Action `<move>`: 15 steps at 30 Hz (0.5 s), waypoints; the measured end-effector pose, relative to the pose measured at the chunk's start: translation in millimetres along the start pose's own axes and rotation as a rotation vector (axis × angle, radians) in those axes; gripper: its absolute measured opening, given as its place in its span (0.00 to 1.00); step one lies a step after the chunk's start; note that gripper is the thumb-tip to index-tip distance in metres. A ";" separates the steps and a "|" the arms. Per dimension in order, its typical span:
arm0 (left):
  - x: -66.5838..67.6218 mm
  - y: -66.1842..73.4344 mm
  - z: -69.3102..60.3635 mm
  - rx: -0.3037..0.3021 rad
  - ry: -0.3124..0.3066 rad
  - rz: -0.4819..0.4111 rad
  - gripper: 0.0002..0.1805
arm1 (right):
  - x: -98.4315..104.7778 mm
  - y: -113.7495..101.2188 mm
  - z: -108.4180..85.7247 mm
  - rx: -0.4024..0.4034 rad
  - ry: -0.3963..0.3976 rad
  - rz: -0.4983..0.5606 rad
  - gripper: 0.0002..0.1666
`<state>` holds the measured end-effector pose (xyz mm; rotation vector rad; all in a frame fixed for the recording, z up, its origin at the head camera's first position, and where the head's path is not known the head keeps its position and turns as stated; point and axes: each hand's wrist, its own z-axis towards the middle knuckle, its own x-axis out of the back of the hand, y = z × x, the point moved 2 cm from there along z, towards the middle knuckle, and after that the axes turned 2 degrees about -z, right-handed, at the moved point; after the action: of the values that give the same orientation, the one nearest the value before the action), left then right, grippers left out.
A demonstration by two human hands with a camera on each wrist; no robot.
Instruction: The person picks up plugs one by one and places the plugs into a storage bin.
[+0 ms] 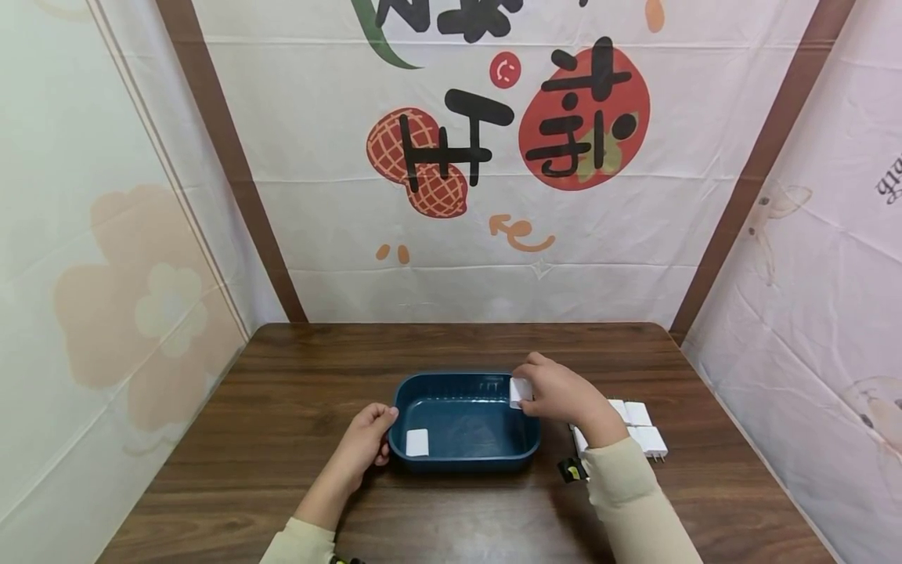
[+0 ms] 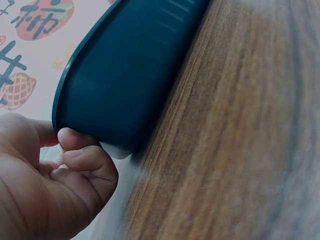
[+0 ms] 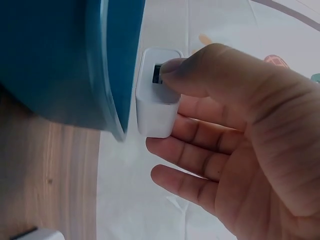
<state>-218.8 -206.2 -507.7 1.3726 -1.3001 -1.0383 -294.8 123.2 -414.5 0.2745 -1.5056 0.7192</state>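
Remotely, I watch the right hand [image 3: 250,140] pinch a white charger [image 3: 157,112], thumb [image 3: 205,70] partly over its dark port [image 3: 156,75], just beside the blue tub [image 3: 45,60]; lower left, I see wooden tabletop [image 3: 65,165] and another white object [image 3: 45,235].

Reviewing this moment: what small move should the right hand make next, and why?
Probably lower the white adapter into the blue bin and release it: the right hand pinches it above the bin's right end, a similar white block already lies inside, and the left hand holds the opposite end.
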 end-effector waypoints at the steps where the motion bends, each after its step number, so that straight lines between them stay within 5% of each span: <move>1: -0.1 0.5 0.1 0.000 0.000 0.000 0.17 | -1.0 -1.1 1.0 0.002 -0.002 -0.003 0.26; 15: -0.7 -0.9 0.2 -0.009 -0.002 -0.006 0.17 | -12.8 -18.2 15.7 0.052 -0.001 -0.003 0.26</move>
<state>-218.8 -205.5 -508.6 1.3699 -1.2914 -1.0490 -295.7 96.7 -420.8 0.3162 -1.4888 0.7562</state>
